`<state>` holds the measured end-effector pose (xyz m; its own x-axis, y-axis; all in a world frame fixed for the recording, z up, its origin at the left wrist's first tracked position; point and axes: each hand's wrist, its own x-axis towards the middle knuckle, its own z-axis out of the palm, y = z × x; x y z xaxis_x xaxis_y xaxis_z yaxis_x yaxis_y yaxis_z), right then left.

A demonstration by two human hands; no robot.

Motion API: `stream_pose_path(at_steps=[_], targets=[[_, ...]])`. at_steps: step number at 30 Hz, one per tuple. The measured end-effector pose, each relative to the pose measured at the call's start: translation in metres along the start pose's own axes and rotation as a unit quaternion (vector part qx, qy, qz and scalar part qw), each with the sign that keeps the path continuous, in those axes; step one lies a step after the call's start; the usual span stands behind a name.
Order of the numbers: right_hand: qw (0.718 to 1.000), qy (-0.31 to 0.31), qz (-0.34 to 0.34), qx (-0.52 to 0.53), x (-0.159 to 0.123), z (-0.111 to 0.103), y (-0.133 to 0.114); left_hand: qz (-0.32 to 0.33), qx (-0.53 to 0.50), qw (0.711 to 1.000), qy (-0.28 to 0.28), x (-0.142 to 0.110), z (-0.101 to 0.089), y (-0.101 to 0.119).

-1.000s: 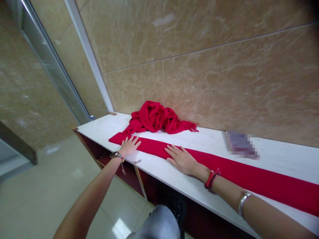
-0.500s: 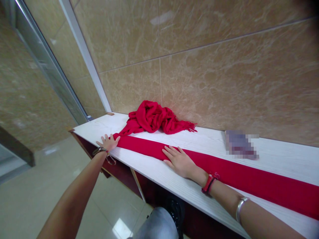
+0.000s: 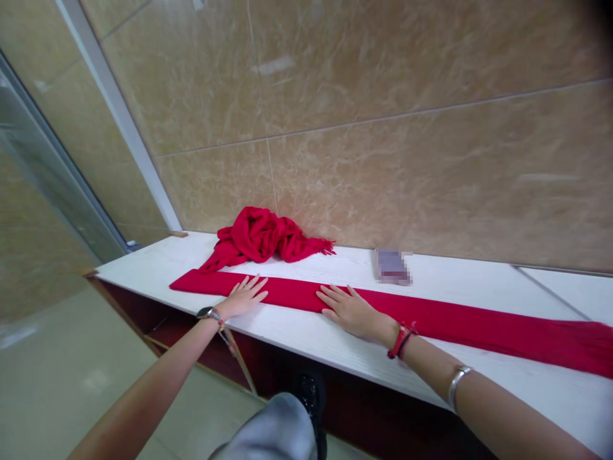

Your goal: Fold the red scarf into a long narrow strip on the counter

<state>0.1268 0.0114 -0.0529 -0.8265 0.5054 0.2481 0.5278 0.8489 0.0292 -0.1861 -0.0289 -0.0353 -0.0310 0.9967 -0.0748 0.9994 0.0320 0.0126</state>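
Observation:
A long red scarf (image 3: 292, 294), folded into a narrow strip, stretches along the white counter, with its fringed end at the far right. My left hand (image 3: 243, 298) lies flat on the strip towards its left end, fingers spread. Farther right, my right hand (image 3: 352, 311) rests palm down on the same strip, its fingers stretched out. Behind the strip, against the wall, a second red scarf (image 3: 261, 236) with fringe sits in a crumpled heap, its left tail reaching down to the strip.
The white counter top (image 3: 306, 329) has open shelf compartments (image 3: 205, 358) below its front edge. A pixelated flat object (image 3: 391, 266) lies near the tiled wall (image 3: 364, 185). My knee (image 3: 278, 428) and black shoe (image 3: 309, 393) are in front of the counter.
My left hand has moved right along the strip, away from its left end, closer to my right hand. The view has turned to the right.

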Motion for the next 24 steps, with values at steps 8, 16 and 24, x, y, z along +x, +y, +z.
stream_pose_path(at_steps=[8,16,24], targets=[[0.987,-0.02,0.051,-0.15,-0.167,-0.003,0.112,-0.08,0.01,0.995,-0.062,0.005,-0.02,0.011],[0.97,-0.004,0.22,-0.105,-0.191,-0.034,0.112,-0.05,0.054,0.997,-0.012,0.026,-0.03,0.132],[0.977,-0.021,0.211,-0.024,-0.173,-0.036,0.091,0.227,0.011,0.974,0.023,0.022,0.004,0.279]])
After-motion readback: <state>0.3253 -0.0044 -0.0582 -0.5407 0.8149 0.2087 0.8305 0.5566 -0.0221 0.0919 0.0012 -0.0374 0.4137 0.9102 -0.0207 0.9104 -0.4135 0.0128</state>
